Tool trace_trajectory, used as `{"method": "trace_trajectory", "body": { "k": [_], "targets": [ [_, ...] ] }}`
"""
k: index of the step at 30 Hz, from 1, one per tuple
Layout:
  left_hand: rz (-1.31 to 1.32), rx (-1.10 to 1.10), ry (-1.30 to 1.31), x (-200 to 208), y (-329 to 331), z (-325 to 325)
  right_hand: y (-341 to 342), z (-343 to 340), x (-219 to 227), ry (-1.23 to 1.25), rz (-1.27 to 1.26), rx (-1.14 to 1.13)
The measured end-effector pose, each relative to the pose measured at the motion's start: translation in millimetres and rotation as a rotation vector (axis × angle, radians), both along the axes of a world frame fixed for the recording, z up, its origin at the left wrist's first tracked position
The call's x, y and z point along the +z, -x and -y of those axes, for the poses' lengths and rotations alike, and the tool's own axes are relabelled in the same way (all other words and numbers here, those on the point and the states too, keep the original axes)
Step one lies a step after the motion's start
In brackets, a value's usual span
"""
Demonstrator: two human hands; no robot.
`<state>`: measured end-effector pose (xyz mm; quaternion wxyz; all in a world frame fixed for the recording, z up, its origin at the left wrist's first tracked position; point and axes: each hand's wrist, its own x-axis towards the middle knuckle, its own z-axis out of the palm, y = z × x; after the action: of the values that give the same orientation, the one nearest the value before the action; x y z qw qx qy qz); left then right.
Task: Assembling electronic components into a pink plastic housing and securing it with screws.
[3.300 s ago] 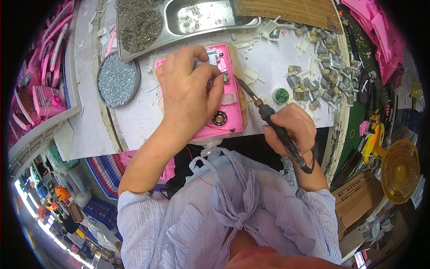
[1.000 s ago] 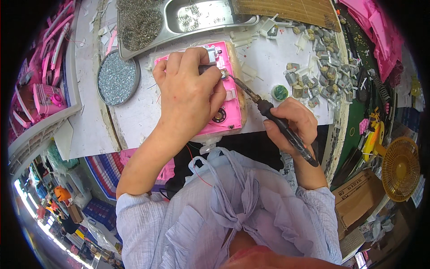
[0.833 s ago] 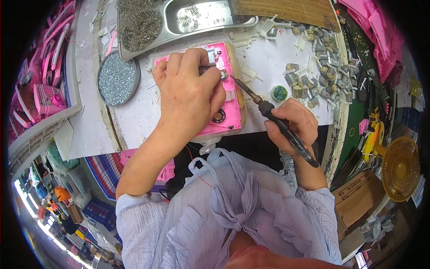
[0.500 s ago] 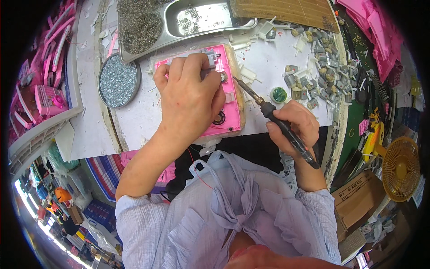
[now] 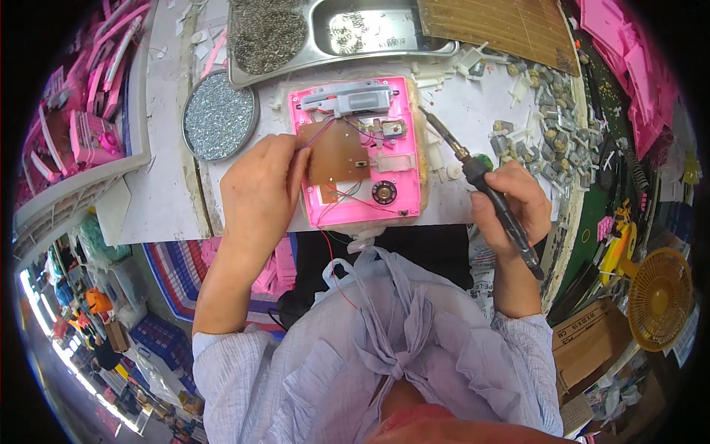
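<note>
A pink plastic housing [image 5: 405, 206] lies open on a padded block at the table's front edge. Inside it are a brown circuit board [image 5: 336, 157], a grey plastic part [image 5: 355, 102], a small motor [image 5: 392, 129], a round black speaker [image 5: 384, 192] and thin wires. My left hand [image 5: 260, 185] is at the housing's left side, its fingertips closed on a thin purple wire by the board's upper left corner. My right hand [image 5: 518, 203] grips a black-handled soldering iron [image 5: 484, 177], whose tip points up-left, just right of the housing and apart from it.
A round dish [image 5: 220, 118] of small metal pieces stands left of the housing. Behind are a steel tray [image 5: 384, 55] with small metal parts and a brown board [image 5: 503, 29]. Several small motors [image 5: 551, 133] lie at right, near a green-topped round piece. A yellow fan [image 5: 660, 300] stands far right.
My left hand has moved left and down off the housing, uncovering the grey part and the circuit board. My right hand and the soldering iron have shifted slightly right; the whole view has shifted too.
</note>
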<state>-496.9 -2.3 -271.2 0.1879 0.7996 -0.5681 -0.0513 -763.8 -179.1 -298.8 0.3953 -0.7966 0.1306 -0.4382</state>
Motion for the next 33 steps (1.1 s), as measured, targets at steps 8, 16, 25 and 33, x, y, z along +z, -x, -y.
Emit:
{"method": "trace_trajectory", "body": {
  "k": [8, 16, 25, 33],
  "targets": [
    [-0.510, 0.005, 0.423, -5.7, 15.3, 50.1, -36.6, -18.8, 11.6, -0.326, 0.048, -0.001],
    [-1.249, 0.159, 0.394, -13.7, 19.7, 46.7, -109.2, -16.8, 15.8, -0.508, -0.007, 0.107],
    [-0.944, 0.145, 0.408, -19.0, 12.5, 40.8, -126.8, -14.6, 3.3, -0.356, 0.020, 0.104],
    [-0.545, 0.012, 0.325, -8.3, -0.5, 44.8, -105.7, -13.0, 4.6, -0.228, -0.061, -0.023]
  ]
}}
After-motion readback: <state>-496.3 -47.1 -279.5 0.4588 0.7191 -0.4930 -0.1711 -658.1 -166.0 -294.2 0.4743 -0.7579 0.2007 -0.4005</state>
